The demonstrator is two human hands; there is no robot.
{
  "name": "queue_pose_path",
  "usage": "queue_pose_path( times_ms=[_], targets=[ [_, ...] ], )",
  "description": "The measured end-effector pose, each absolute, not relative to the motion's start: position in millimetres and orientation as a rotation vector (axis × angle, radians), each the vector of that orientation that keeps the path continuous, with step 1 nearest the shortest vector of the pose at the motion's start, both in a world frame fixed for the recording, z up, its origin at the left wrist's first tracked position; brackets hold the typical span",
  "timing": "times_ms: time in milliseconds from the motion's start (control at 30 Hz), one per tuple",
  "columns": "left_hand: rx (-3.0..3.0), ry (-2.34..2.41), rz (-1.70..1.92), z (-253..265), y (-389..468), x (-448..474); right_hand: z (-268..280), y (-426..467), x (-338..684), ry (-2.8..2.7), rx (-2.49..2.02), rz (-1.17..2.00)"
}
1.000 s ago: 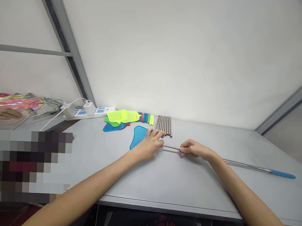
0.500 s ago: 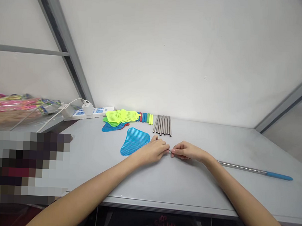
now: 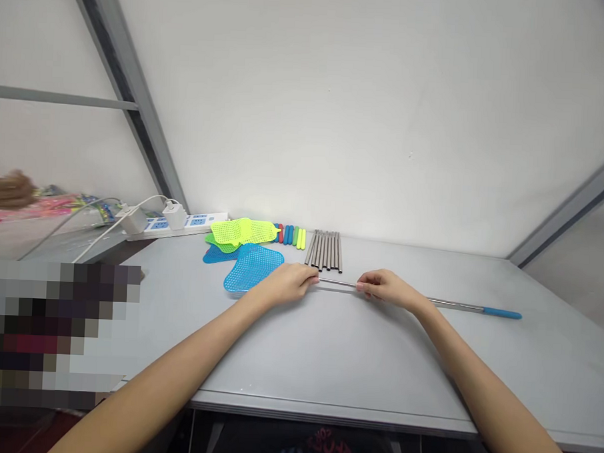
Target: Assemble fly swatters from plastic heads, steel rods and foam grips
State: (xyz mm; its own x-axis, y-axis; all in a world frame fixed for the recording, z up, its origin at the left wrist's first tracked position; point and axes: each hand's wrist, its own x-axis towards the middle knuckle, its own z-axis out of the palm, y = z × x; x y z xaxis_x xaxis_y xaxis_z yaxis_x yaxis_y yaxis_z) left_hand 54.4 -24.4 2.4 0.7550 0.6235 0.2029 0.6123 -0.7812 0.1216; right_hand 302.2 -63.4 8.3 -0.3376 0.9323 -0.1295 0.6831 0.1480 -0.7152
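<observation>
My left hand (image 3: 295,281) is closed at the neck of a blue mesh fly swatter head (image 3: 254,268), where it meets a thin metal rod (image 3: 337,281). The exact joint is hidden under my fingers. My right hand (image 3: 385,287) pinches the same rod farther right, between thumb and fingers. Beyond my right wrist the rod runs on to a blue handle grip (image 3: 502,313). The swatter lies roughly level across the table, just above or on its surface.
Behind my hands lie several metal tubes (image 3: 325,251), several coloured grips (image 3: 289,235) and a stack of mesh swatter heads (image 3: 242,232). A white power strip (image 3: 207,220) with plugs and cables stands at the back left. Another person's blurred hand (image 3: 8,189) shows at far left.
Both hands have shifted farther from me and spread apart, baring more thin rod between them. The blue head has moved left and the blue handle end has come left, closer to my right hand.
</observation>
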Motion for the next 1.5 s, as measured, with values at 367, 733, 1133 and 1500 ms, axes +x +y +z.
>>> queue_pose_path(
  times_ms=[367, 733, 1133, 1500],
  targets=[
    [2.929, 0.956, 0.474, -5.5, -30.2, 57.1, -0.7, -62.5, 297.3, -2.186, -1.539, 0.777],
    [2.991, 1.004, 0.448, -4.7, -39.1, 60.9, 0.2, -65.2, 296.9, -2.101, -1.515, 1.208],
    [2.928, 1.021, 0.416, -8.2, -36.2, 62.1, 1.1, -64.2, 297.3, -1.980, -1.505, 1.476],
    [2.912, 0.971, 0.269, -13.8, -43.3, 70.4, -2.6, -74.4, 273.0, -2.166, -1.491, 0.963]
  ],
)
